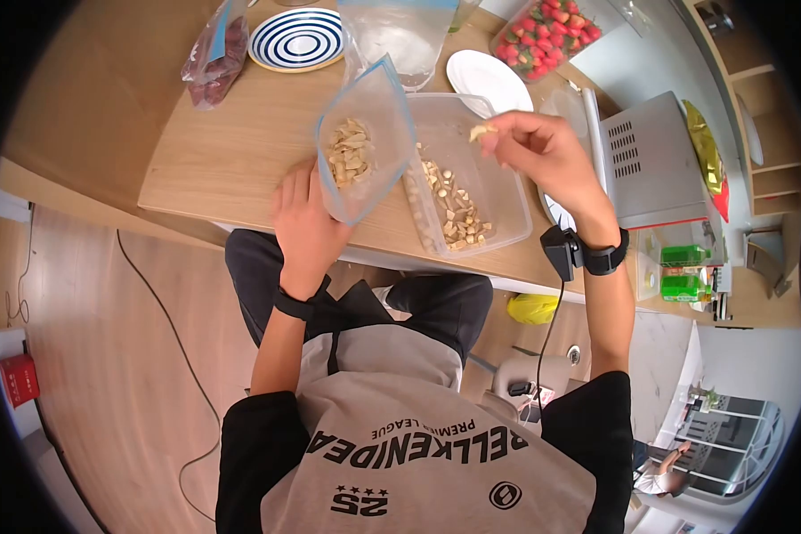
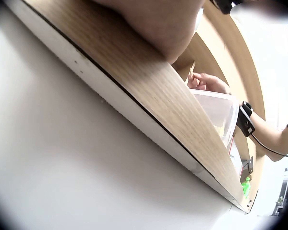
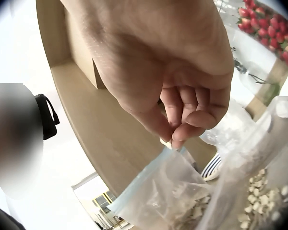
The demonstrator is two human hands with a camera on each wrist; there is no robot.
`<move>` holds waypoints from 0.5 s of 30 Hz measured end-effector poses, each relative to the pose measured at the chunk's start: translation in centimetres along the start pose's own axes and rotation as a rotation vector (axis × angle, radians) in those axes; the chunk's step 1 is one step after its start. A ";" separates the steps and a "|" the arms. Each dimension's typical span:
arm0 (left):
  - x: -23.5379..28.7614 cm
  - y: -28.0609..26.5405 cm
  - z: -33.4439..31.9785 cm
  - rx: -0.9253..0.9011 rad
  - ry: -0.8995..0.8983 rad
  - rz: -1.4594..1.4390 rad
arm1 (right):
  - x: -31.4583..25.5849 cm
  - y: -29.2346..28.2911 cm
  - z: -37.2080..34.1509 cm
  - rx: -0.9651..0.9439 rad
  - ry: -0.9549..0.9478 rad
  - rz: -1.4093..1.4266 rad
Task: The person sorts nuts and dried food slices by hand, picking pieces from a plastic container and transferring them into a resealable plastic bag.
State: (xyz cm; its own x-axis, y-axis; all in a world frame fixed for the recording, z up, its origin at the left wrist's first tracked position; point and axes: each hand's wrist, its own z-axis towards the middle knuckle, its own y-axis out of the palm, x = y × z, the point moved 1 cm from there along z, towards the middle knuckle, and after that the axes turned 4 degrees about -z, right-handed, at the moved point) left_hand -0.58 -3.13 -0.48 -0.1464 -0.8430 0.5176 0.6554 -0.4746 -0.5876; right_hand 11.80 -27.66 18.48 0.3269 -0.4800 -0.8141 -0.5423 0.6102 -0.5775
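Observation:
My left hand point(image 1: 307, 227) holds the near side of a clear zip bag point(image 1: 365, 116) with a blue-edged mouth; the thumb is hidden behind the plastic. Thin pale dried slices point(image 1: 351, 151) lie inside that bag, which stands with its mouth spread. Thumb and fingertips of my right hand point(image 1: 543, 151) pinch a small pale slice point(image 1: 481, 133) above the far right part of a clear plastic box point(image 1: 512, 218). Cream-coloured chunks point(image 1: 461, 218) are heaped along the box's left side. In the right wrist view, the pinched slice point(image 3: 167, 143) shows just below the fingertips.
Behind the bag are a blue-ringed plate point(image 1: 295, 40), a bag of dark red pieces point(image 1: 218, 58) and a bag of white powder point(image 1: 396, 49). A white plate point(image 1: 489, 80) and a box of strawberries point(image 1: 547, 36) stand at the back. A microwave-like appliance point(image 1: 654, 160) is at right.

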 end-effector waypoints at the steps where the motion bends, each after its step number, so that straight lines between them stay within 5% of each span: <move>1: -0.1 0.1 0.0 0.004 0.003 -0.001 | -1.3 0.3 0.5 0.010 -0.035 -0.001; 5: -0.2 0.1 -0.1 0.007 -0.004 0.000 | -3.7 2.1 2.8 0.047 -0.198 -0.105; 15: -0.3 0.0 -0.1 -0.031 -0.031 0.002 | -5.5 4.4 4.6 0.013 -0.164 -0.263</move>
State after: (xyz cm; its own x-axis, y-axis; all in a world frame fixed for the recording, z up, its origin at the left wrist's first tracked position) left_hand -0.62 -2.92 -0.64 -0.1219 -0.8361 0.5349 0.6326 -0.4807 -0.6073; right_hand 11.13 -19.44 20.16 0.5763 -0.5150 -0.6346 -0.4125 0.4870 -0.7699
